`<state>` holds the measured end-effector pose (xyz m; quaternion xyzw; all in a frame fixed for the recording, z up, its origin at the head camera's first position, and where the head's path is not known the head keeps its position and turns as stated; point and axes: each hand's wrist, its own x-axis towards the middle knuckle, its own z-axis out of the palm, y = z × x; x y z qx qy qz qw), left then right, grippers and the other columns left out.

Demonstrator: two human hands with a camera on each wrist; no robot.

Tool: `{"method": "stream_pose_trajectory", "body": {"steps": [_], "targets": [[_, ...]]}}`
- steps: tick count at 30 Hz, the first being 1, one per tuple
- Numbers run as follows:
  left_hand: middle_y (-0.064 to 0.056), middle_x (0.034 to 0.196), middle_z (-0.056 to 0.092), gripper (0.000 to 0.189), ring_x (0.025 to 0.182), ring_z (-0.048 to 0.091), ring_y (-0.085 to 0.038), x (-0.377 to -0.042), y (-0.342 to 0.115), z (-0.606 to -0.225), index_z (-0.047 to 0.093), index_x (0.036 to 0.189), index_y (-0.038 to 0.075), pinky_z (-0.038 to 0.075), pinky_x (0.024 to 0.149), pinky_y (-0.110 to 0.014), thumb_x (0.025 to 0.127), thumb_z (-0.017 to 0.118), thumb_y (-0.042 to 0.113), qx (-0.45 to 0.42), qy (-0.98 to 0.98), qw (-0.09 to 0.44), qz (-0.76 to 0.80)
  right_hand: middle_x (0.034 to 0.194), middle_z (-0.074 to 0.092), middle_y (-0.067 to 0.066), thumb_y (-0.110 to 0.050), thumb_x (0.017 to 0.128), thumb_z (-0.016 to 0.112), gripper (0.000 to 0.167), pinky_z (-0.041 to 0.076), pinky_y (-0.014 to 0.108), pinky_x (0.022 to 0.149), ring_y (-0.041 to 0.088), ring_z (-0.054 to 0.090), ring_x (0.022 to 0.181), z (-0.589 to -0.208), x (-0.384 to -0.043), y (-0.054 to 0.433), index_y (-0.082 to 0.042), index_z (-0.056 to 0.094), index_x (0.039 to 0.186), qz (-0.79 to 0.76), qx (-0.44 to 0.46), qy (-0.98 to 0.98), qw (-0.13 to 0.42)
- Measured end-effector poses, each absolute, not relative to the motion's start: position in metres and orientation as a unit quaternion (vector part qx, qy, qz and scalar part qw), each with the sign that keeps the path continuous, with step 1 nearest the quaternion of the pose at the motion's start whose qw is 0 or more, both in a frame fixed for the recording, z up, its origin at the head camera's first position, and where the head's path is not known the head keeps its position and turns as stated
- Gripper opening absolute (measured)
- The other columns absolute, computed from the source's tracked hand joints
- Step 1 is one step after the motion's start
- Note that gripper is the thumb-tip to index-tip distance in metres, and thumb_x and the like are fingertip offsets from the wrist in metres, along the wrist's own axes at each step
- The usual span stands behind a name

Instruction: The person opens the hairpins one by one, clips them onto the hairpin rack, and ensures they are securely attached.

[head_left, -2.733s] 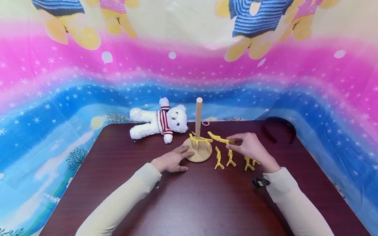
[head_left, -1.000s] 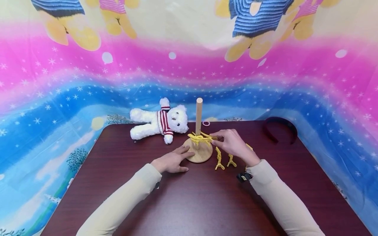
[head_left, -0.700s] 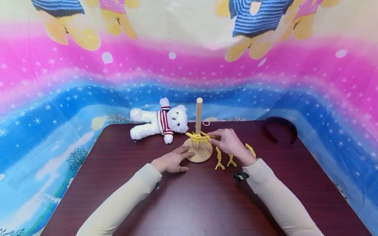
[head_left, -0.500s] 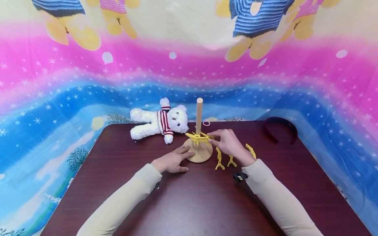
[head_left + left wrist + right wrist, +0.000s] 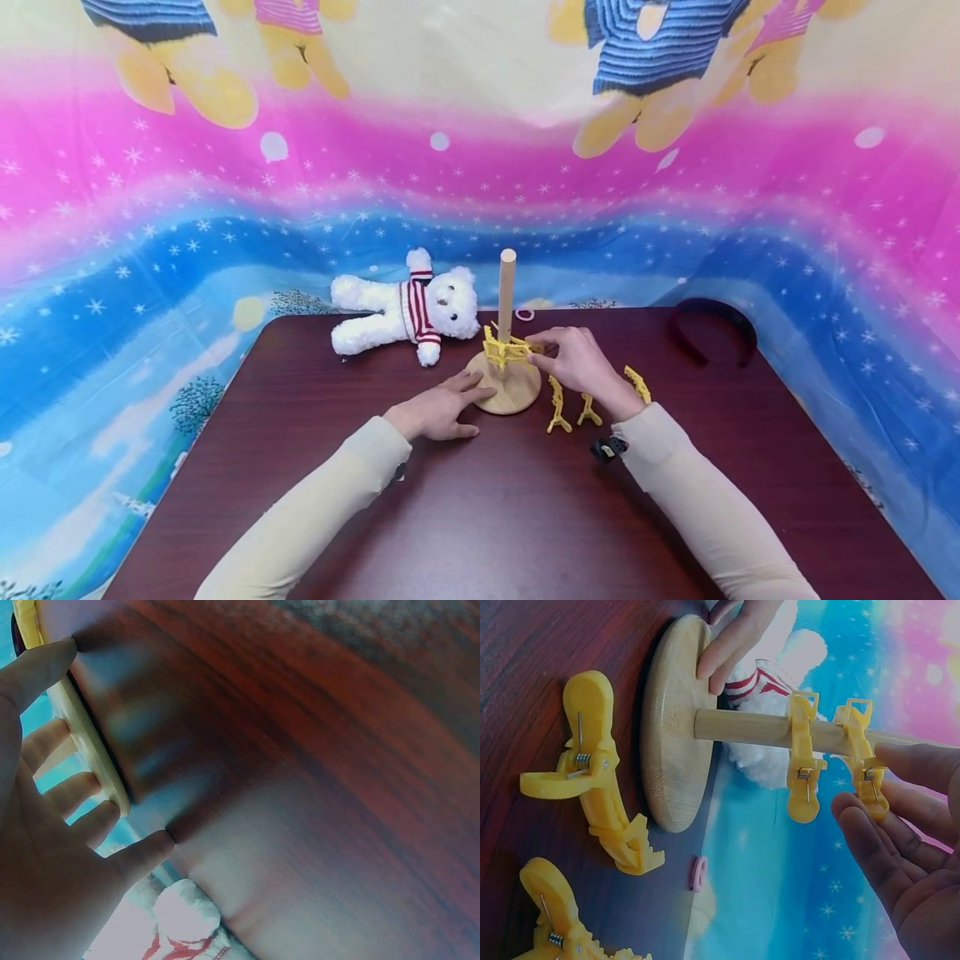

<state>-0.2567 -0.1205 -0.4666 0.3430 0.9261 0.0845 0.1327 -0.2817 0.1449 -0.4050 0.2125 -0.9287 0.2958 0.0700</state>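
Head view shows both arms reaching from the near side of the brown tabletop (image 5: 480,517), with pale sleeves on them. The left hand (image 5: 438,410) lies low and flat, back up, with its fingertips on the round wooden base (image 5: 517,393). That base is near the middle of the tabletop's back edge, and its pole (image 5: 507,292) stands straight up. The right hand (image 5: 577,358) comes in from the right side, back up, at the low part of the pole. Over by the back left corner lies a white bear (image 5: 408,310), on its back, and a dark red headband (image 5: 716,315) lies by the back right corner. A small pink ring (image 5: 525,315) is close to the back edge. Three loose yellow clips (image 5: 558,408) lie between the base and the right edge. The right wrist view shows little metal springs, and two clips at the pole that look like one bunch from above. The left wrist view shows the palm side of the left hand. Its fingers are spread and hold nothing; they just touch the base. The right thumb and fingers pinch the handle end of the upper clip (image 5: 868,769). The lower clip (image 5: 802,757) sits on the pole, nearer the base.
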Motion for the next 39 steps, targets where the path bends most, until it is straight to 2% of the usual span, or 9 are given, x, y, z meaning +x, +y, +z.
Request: {"method": "stream_pose_trajectory", "body": {"steps": [8, 16, 23, 30, 39], "targets": [[-0.014, 0.167, 0.020, 0.068, 0.156, 0.015, -0.034, -0.257, -0.120, -0.468, 0.036, 0.156, 0.024, 0.027, 0.123, -0.045, 0.096, 0.065, 0.040, 0.345, 0.926, 0.131, 0.086, 0.101, 0.078, 0.006, -0.027, 0.087, 0.077, 0.030, 0.060, 0.033, 0.071, 0.016, 0.074, 0.083, -0.406, -0.282, 0.145, -0.014, 0.076, 0.114, 0.312, 0.193, -0.929, 0.048], [-0.014, 0.167, 0.018, 0.070, 0.156, 0.014, -0.035, -0.256, -0.119, -0.468, 0.035, 0.157, 0.024, 0.025, 0.124, -0.045, 0.096, 0.065, 0.041, 0.345, 0.925, 0.134, 0.083, 0.105, 0.077, 0.010, -0.029, 0.087, 0.078, 0.033, 0.061, 0.035, 0.074, 0.017, 0.074, 0.085, -0.410, -0.283, 0.149, -0.014, 0.074, 0.116, 0.324, 0.196, -0.925, 0.038], [-0.014, 0.167, 0.019, 0.069, 0.156, 0.014, -0.034, -0.256, -0.120, -0.468, 0.036, 0.156, 0.023, 0.026, 0.124, -0.045, 0.096, 0.065, 0.040, 0.347, 0.925, 0.132, 0.085, 0.098, 0.077, 0.001, -0.036, 0.087, 0.078, 0.037, 0.060, 0.033, 0.073, 0.013, 0.073, 0.082, -0.413, -0.284, 0.155, -0.017, 0.073, 0.118, 0.326, 0.198, -0.924, 0.033], [-0.013, 0.168, 0.018, 0.069, 0.156, 0.013, -0.034, -0.256, -0.120, -0.467, 0.034, 0.157, 0.024, 0.025, 0.124, -0.044, 0.097, 0.064, 0.041, 0.345, 0.925, 0.135, 0.084, 0.093, 0.077, -0.001, -0.036, 0.086, 0.078, 0.036, 0.060, 0.033, 0.074, 0.012, 0.072, 0.081, -0.413, -0.285, 0.162, -0.018, 0.073, 0.117, 0.329, 0.209, -0.920, 0.036], [-0.019, 0.165, 0.023, 0.069, 0.154, 0.018, -0.039, -0.257, -0.120, -0.467, 0.039, 0.154, 0.019, 0.025, 0.124, -0.046, 0.094, 0.068, 0.038, 0.361, 0.922, 0.113, 0.086, 0.097, 0.077, -0.002, -0.032, 0.086, 0.078, 0.035, 0.059, 0.034, 0.075, 0.011, 0.071, 0.081, -0.411, -0.282, 0.178, -0.014, 0.073, 0.117, 0.335, 0.217, -0.916, 0.039]]}}
